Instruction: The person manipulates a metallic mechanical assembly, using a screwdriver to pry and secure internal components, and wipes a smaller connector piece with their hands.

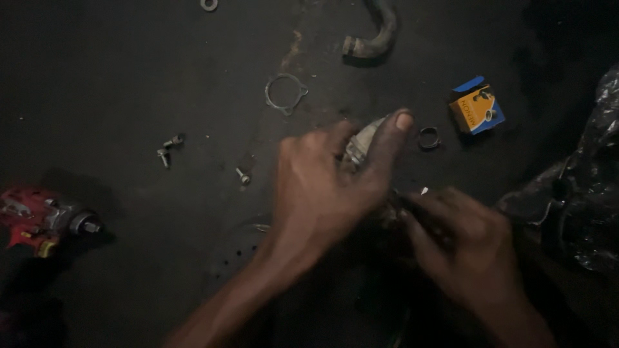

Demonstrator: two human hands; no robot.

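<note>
- Far left: my red power tool (40, 218) lies on the dark bench (129, 84), not in my hands.
- Just right of it, loose bolts (169, 147) and one more single bolt (243, 176) lie apart from each other. I judge these fasteners are already out, so stripping looks well under way.
- Up centre: a thin metal gasket ring (285, 93) lies flat; above it a bent dark hose (377, 35) rests on its own.
- Centre: my left hand (329, 183) is closed around a small grey metal part (362, 143), thumb raised over its top. The part sits off the bench, in my grip, just below the gasket ring.
- My right hand (467, 241) is curled close against the part's lower end; it is blurred, and I cannot tell what the fingers pinch.
- A small clamp ring (429, 138) lies just right of my thumb.
- Containers: a little blue-and-orange box (476, 106) lies tilted; contents not visible. A black plastic bag (580, 187) bunches at far right; I cannot see inside.
- What is left: I judge the part itself is not yet finished with.
</note>
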